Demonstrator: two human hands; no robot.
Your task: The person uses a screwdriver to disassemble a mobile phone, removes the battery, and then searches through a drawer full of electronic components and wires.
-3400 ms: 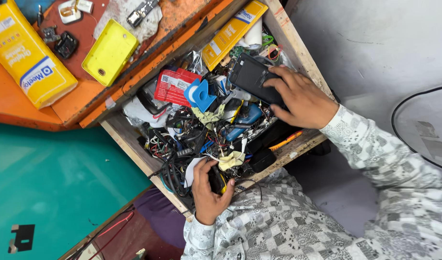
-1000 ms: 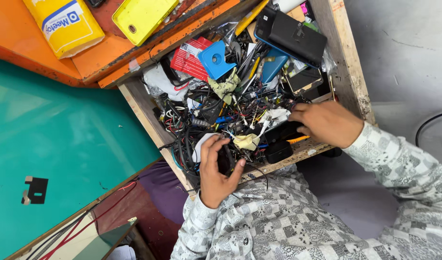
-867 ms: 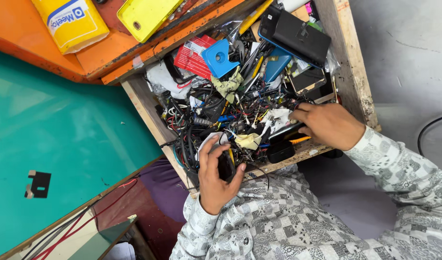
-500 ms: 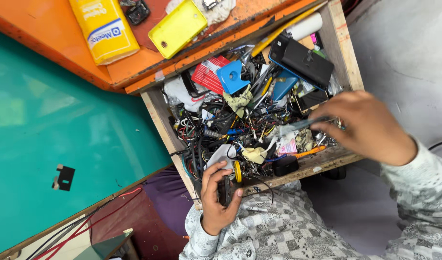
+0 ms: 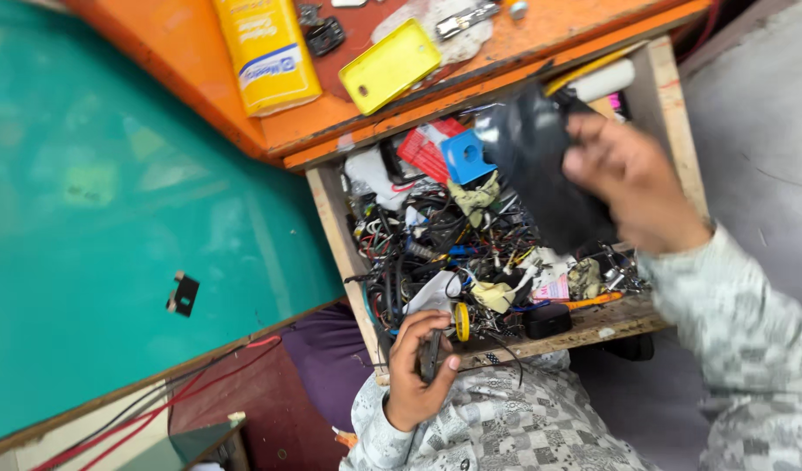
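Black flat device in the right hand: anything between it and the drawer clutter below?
Nothing visible. The right hand holds the blurred black flat device lifted over the open wooden drawer, above the tangled wires. What lies directly beneath it is hidden.

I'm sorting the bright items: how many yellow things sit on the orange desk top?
2: a tall yellow box at the left, and a flat yellow phone cover to its right. Others may lie beyond the frame.
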